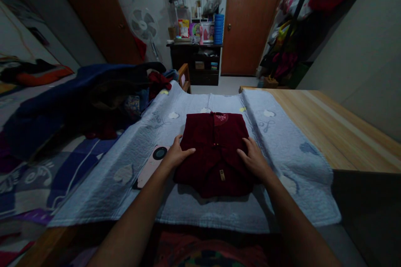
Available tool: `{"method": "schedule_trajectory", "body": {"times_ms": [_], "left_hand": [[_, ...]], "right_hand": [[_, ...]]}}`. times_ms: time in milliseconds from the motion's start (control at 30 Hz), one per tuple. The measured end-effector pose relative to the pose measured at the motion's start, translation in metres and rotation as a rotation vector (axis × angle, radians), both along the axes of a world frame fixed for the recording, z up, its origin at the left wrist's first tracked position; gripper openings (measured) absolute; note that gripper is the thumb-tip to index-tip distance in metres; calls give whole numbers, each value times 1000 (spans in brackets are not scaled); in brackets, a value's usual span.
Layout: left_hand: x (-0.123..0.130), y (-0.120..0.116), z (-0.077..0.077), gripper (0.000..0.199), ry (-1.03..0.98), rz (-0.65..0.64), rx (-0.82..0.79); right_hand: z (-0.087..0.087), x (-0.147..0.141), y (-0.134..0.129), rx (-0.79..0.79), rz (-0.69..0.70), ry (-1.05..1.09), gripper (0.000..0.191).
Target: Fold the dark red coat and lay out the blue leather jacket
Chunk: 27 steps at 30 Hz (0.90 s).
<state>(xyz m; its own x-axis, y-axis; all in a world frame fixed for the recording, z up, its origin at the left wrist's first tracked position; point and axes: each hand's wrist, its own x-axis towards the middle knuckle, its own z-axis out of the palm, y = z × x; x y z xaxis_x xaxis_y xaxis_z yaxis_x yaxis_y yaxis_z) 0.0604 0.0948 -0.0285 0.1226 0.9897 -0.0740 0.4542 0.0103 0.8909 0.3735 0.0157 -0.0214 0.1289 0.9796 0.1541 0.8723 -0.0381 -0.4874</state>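
A dark red garment (216,158), folded into a neat rectangle, lies on a light blue quilted cloth (282,150). Its collar, with a small label inside, faces me, and a patterned patch shows near its far edge. At its left side rests my left hand (180,153), thumb on top and fingers spread along the edge. My right hand (253,157) touches the right side in the same way, fingers apart. Neither hand grips the fabric visibly; the undersides of the fingertips are partly hidden. Just left of my left forearm lies a pinkish phone (149,166) with a round dark camera ring.
Piled dark clothes (78,100) cover the bed at left. A wooden surface (313,121) extends at right, partly under the cloth. Farther back stand a wooden chair (184,77), a white fan (144,25), a dark cabinet (194,77) and a brown door (250,21). Clothes hang at right.
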Motion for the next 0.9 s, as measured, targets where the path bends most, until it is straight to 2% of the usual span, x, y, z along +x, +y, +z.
{"method": "schedule_trajectory", "body": {"times_ms": [167, 300, 433, 500, 567, 667, 767, 833, 900], "left_hand": [[5, 5, 7, 78, -178, -27, -29], [9, 3, 10, 73, -211, -21, 75], [8, 0, 3, 65, -19, -26, 171], [9, -3, 4, 65, 134, -14, 209], [14, -8, 13, 69, 330, 26, 293], [27, -17, 35, 69, 607, 42, 438], [44, -27, 47, 60, 731, -106, 472], [52, -30, 44, 58, 770, -215, 451], [57, -32, 33, 61, 799, -272, 424]], "right_hand": [[5, 7, 8, 10, -47, 58, 58], [6, 12, 16, -10, -83, 79, 61], [2, 14, 17, -24, -87, 73, 61], [2, 13, 15, -37, -97, 17, 59], [5, 11, 14, -17, -114, -80, 56], [18, 0, 15, 84, -98, -178, 53], [28, -18, 20, 174, 3, -166, 51], [26, -29, 22, 172, 62, -165, 52], [20, -38, 21, 123, 91, -193, 54]]}}
